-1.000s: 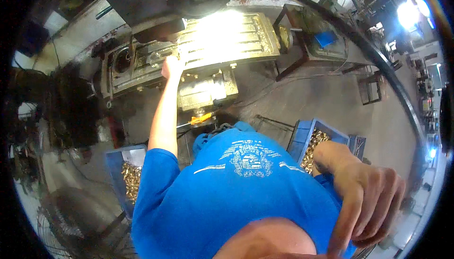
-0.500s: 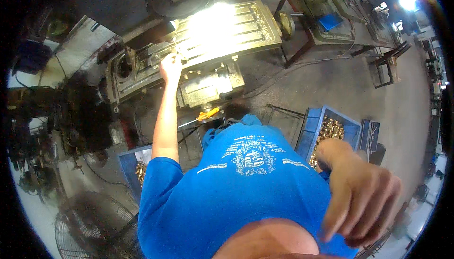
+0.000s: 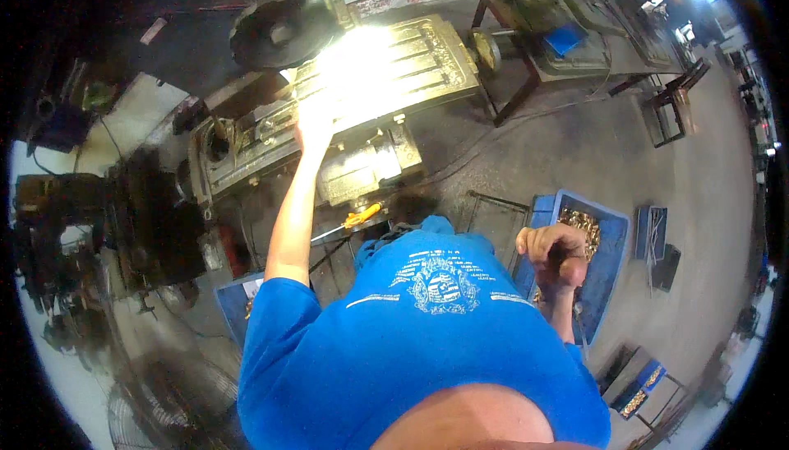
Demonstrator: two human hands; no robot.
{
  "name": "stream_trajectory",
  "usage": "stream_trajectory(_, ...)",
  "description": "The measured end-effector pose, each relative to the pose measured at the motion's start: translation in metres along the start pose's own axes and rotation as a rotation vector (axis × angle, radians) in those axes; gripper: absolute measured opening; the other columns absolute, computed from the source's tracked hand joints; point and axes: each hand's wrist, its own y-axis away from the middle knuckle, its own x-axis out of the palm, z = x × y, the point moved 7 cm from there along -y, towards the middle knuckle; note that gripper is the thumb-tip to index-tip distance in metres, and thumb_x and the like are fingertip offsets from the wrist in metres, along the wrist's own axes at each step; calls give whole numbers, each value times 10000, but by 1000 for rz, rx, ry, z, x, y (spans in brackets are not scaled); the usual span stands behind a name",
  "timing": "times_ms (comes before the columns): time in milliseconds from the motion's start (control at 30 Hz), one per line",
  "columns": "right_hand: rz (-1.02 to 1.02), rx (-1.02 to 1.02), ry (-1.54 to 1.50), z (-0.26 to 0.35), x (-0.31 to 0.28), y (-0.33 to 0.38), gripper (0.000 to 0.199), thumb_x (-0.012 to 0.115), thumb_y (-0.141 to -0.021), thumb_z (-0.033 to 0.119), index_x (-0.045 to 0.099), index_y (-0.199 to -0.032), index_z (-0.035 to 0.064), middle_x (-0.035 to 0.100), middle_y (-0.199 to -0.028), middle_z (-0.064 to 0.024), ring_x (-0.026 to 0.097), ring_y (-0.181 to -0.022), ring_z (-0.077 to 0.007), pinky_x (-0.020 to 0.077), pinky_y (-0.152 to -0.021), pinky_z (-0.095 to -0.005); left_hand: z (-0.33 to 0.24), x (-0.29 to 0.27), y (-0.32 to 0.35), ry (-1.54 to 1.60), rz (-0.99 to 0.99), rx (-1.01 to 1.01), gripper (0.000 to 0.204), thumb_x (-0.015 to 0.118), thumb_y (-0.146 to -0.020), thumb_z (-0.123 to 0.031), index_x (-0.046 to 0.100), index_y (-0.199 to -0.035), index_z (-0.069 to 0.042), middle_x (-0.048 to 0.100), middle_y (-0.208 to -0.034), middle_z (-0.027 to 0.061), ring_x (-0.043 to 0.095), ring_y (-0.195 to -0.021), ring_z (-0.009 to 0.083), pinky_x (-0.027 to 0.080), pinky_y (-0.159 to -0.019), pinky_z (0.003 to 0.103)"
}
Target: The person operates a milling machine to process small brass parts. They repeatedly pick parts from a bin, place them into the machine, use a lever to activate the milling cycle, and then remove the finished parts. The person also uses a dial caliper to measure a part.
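My left arm reaches forward to the near edge of a slotted machine table (image 3: 448, 80). My left hand (image 3: 315, 128) is washed out by the lamp's glare, so its fingers and anything in them cannot be made out. Beside it on the table is a metal fixture (image 3: 275, 124). My right hand (image 3: 555, 254) is raised at my right side, in front of a blue bin (image 3: 610, 265) of small brass-coloured parts (image 3: 580, 228). Its fingers are curled in, and what they hold, if anything, is hidden.
An orange-handled screwdriver (image 3: 362, 216) lies on the machine's front below the table. A dark round machine part (image 3: 282, 33) hangs over the far left. Another blue bin (image 3: 233, 298) stands at my left, near a fan (image 3: 168, 401). A metal workbench (image 3: 534, 64) stands at far right.
My right hand has moved inward and forward from the lower right toward the front of the blue bin. My left hand has shifted slightly right along the table edge, into the glare.
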Motion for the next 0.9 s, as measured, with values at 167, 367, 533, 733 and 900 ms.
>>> stream_trajectory(167,-252,180,140,-42,-43,7,348,673,-671,293,579,-759,-30,573,-687,-89,529,-608,-180,423,-653,-298,-90,41,-3,519,649,-522,131,607,-809,-197,623,-814,-67,589,-669,9,517,-597,107,436,-540,270)
stream_trajectory(367,-224,380,266,-147,-83,-12,623,668,-721,297,477,-1215,-31,527,-1204,-133,495,-1125,-229,419,-917,-361,-229,58,80,490,949,69,202,696,-748,-135,591,-850,4,600,-648,95,528,-546,117,433,-530,275)
stream_trajectory(533,-268,327,142,-162,-88,-1,500,441,-613,41,575,-1082,-69,616,-991,-136,578,-921,-193,436,-832,-271,-270,51,132,702,1044,4,182,676,-756,-89,604,-910,-24,614,-666,66,574,-600,91,459,-542,241)
stream_trajectory(733,-328,182,454,-113,-106,30,339,603,-689,143,643,-988,-12,629,-974,-119,576,-934,-202,451,-822,-302,-267,19,108,507,947,418,198,657,-728,-137,612,-916,-93,611,-640,92,598,-597,262,470,-573,357)
stream_trajectory(900,-759,369,810,-29,-185,130,267,555,-740,87,655,-967,-11,649,-877,-125,592,-722,-157,479,-655,-268,-102,7,127,269,1004,-225,192,587,-707,-97,627,-893,-78,593,-646,111,588,-596,244,463,-591,363)
